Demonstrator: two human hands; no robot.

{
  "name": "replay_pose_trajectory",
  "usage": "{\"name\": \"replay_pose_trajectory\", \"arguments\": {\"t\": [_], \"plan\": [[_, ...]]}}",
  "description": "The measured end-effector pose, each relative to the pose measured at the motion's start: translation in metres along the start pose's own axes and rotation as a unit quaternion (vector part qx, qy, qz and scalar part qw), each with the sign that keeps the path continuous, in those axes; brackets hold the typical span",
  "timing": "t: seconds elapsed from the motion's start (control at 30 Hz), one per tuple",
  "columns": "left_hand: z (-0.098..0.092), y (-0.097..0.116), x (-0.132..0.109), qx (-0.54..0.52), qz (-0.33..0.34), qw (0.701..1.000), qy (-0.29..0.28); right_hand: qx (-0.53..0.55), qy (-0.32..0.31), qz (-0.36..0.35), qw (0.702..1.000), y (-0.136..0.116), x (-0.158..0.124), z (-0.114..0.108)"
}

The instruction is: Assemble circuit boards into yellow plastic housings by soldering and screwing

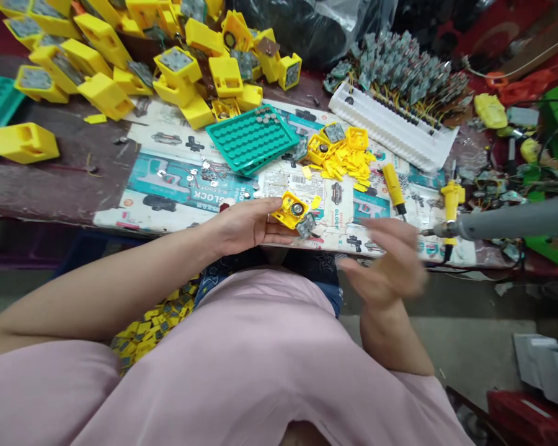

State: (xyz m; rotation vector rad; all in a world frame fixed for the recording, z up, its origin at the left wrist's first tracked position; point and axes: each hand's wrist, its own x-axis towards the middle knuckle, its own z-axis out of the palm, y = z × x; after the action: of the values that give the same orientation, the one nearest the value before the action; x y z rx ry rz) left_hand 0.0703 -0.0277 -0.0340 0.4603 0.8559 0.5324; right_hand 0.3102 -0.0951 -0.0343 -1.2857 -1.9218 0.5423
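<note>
head view | faces forward and down | close above shirt (pixel 270 353), workbench (pixel 69 189) beyond

Under and beyond the left fingers (pixel 265 207), a printed sheet (pixel 167 173) covers part of the dark red tabletop (pixel 60 195); green trays (pixel 251 139) and yellow housings (pixel 179 90) lie farther off. Past the right fingers (pixel 396 230) lies a yellow-handled tool (pixel 391 181).

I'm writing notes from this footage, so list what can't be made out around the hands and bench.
Right hand: head view, motion blur; whether it holds anything cannot be told.
Underside of the yellow case in the left hand: head view, hidden by the case itself.
Gray tool: head view, far end cut off by the right edge.
Small round pieces on the central green tray: head view, too small to identify.
</note>
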Motion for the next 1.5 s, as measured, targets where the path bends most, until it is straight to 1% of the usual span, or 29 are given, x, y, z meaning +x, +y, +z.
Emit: {"name": "replay_pose_trajectory", "arguments": {"t": [0.07, 0.1, 0.13, 0.2, 0.23, 0.27, 0.3, 0.33, 0.37, 0.4, 0.43, 0.47, 0.5, 0.53, 0.57, 0.6, 0.63, 0.7, 0.83, 0.9, 0.93, 0.97, 1.03, 1.13, 1.2, 1.27, 1.33, 1.5], "plan": [[-0.002, -0.001, -0.003, 0.015, 0.010, 1.000, -0.011, -0.030, 0.031, -0.026, 0.999, 0.004, 0.003, 0.023], [-0.002, -0.001, -0.003, 0.027, 0.015, 0.999, -0.019, -0.040, 0.034, -0.034, 0.998, 0.005, 0.006, 0.031], [-0.003, -0.001, -0.004, 0.044, 0.020, 0.999, -0.025, -0.052, 0.029, -0.044, 0.997, 0.006, 0.008, 0.036], [-0.004, 0.000, -0.005, 0.109, 0.038, 0.993, -0.026, -0.074, 0.012, -0.059, 0.995, 0.004, 0.011, 0.038], [-0.004, 0.001, -0.005, 0.161, 0.056, 0.985, -0.018, -0.085, 0.011, -0.069, 0.994, 0.002, 0.011, 0.036], [-0.004, 0.004, -0.005, 0.232, 0.081, 0.969, -0.007, -0.097, 0.012, -0.080, 0.992, -0.001, 0.012, 0.033], [-0.004, 0.007, -0.004, 0.323, 0.110, 0.940, 0.006, -0.107, 0.014, -0.093, 0.990, -0.004, 0.012, 0.028], [-0.004, 0.011, -0.004, 0.427, 0.140, 0.893, 0.019, -0.115, 0.012, -0.104, 0.988, -0.008, 0.013, 0.024], [-0.003, 0.014, -0.004, 0.531, 0.169, 0.830, 0.029, -0.120, 0.009, -0.114, 0.986, -0.010, 0.014, 0.021], [-0.003, 0.017, -0.003, 0.625, 0.192, 0.755, 0.043, -0.124, 0.002, -0.124, 0.985, -0.012, 0.015, 0.019], [-0.003, 0.020, -0.003, 0.700, 0.214, 0.679, 0.062, -0.130, -0.004, -0.133, 0.983, -0.013, 0.016, 0.017], [-0.004, 0.021, -0.003, 0.752, 0.238, 0.609, 0.087, -0.137, -0.010, -0.141, 0.980, -0.014, 0.017, 0.016], [-0.006, 0.020, -0.004, 0.782, 0.269, 0.551, 0.112, -0.144, -0.015, -0.146, 0.979, -0.014, 0.018, 0.016], [-0.008, 0.019, -0.004, 0.794, 0.309, 0.506, 0.135, -0.150, -0.018, -0.149, 0.977, -0.013, 0.019, 0.016], [-0.010, 0.016, -0.006, 0.792, 0.357, 0.473, 0.150, -0.154, -0.020, -0.150, 0.976, -0.013, 0.020, 0.016], [-0.013, 0.011, -0.007, 0.779, 0.406, 0.452, 0.154, -0.155, -0.021, -0.149, 0.976, -0.012, 0.021, 0.017], [-0.016, 0.006, -0.009, 0.761, 0.451, 0.443, 0.146, -0.155, -0.021, -0.149, 0.976, -0.012, 0.021, 0.017], [-0.019, -0.005, -0.011, 0.724, 0.513, 0.441, 0.131, -0.150, -0.019, -0.153, 0.976, -0.012, 0.022, 0.016], [-0.020, -0.023, -0.007, 0.691, 0.550, 0.451, 0.132, -0.146, -0.014, -0.170, 0.975, -0.015, 0.024, 0.014], [-0.020, -0.025, -0.003, 0.678, 0.563, 0.456, 0.126, -0.145, -0.022, -0.170, 0.975, -0.016, 0.026, 0.013], [-0.020, -0.024, -0.001, 0.674, 0.571, 0.453, 0.121, -0.142, -0.031, -0.165, 0.976, -0.016, 0.027, 0.013], [-0.019, -0.023, 0.000, 0.673, 0.578, 0.446, 0.117, -0.137, -0.040, -0.157, 0.977, -0.015, 0.028, 0.013], [-0.018, -0.019, 0.000, 0.684, 0.590, 0.416, 0.105, -0.126, -0.052, -0.129, 0.982, -0.012, 0.030, 0.013], [-0.015, -0.013, -0.006, 0.728, 0.581, 0.354, 0.084, -0.099, -0.064, -0.077, 0.990, -0.006, 0.031, 0.014], [-0.014, -0.012, -0.012, 0.760, 0.563, 0.315, 0.080, -0.076, -0.073, -0.060, 0.993, -0.002, 0.031, 0.016], [-0.014, -0.016, -0.019, 0.773, 0.554, 0.296, 0.090, -0.063, -0.076, -0.057, 0.993, 0.000, 0.030, 0.017], [-0.016, -0.024, -0.024, 0.769, 0.556, 0.298, 0.101, -0.059, -0.077, -0.056, 0.994, 0.000, 0.030, 0.017], [-0.025, -0.045, -0.027, 0.750, 0.564, 0.331, 0.101, -0.038, -0.082, -0.061, 0.994, -0.001, 0.030, 0.014]]}}
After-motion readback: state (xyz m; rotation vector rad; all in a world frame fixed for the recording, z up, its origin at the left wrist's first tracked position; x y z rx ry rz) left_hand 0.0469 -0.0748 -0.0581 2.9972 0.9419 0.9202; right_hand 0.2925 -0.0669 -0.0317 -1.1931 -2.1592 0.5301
